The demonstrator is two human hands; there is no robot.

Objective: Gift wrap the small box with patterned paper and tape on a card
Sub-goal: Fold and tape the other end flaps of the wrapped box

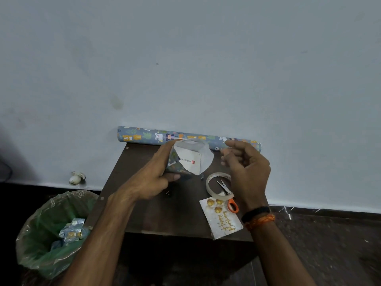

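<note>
The small box (190, 162), half sheathed in patterned paper (175, 165), is gripped by the left hand (152, 178) near the table's (144, 213) far edge. The right hand (245, 166) is held above the tape roll (210, 182), fingers loosely curled; whether anything is pinched cannot be told. A card (222, 219) lies at the near right corner.

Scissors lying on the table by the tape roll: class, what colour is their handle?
Orange handle on the metal-bladed scissors, clearest in the head view.

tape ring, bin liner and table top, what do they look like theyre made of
Tape ring: clear glossy plastic film, probably; the dark table shows through it. Bin liner: thin translucent green plastic, crinkled with shiny highlights. Table top: dark brown matt board, likely laminate or veneer; a paler strip shows along its front edge, so solid wood can't be confirmed.
</note>
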